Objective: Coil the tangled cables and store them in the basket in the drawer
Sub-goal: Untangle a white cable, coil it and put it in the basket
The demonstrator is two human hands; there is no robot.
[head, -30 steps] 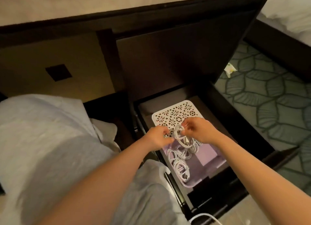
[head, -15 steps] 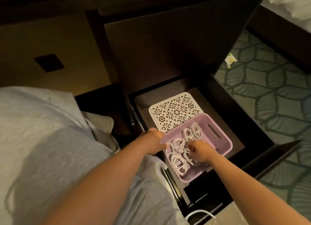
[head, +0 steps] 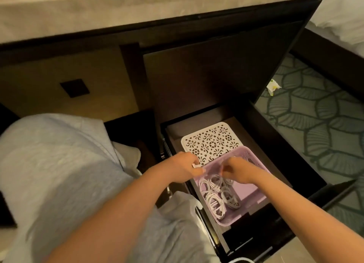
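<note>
Since the cables look thin, light and limp, I judge that a coil would spring open if lifted by one strand or by a plug. It is better pinched across its whole bundle of turns. At the bottom edge of the frame a white cable loop peeps in, apart from the rest, with grey clothing filling the lower left. Just above, lower centre, the lilac basket sits in the open dark drawer. White coils are heaped in its left half and its right half is bare. The basket is perforated plastic, probably light enough to skid, so steadying it by the rim makes sense. Higher up, at the basket's upper left corner, the left hand curls round the rim. A small pale bit shows by its fingertips and I cannot name it. The right hand hovers over the coils with its fingers bent downward. Blur hides whether they pinch a cable. Beyond the hands a white fretwork panel lies flat in the drawer, touching the basket's far wall. Patterned carpet fills the right of the frame.
</note>
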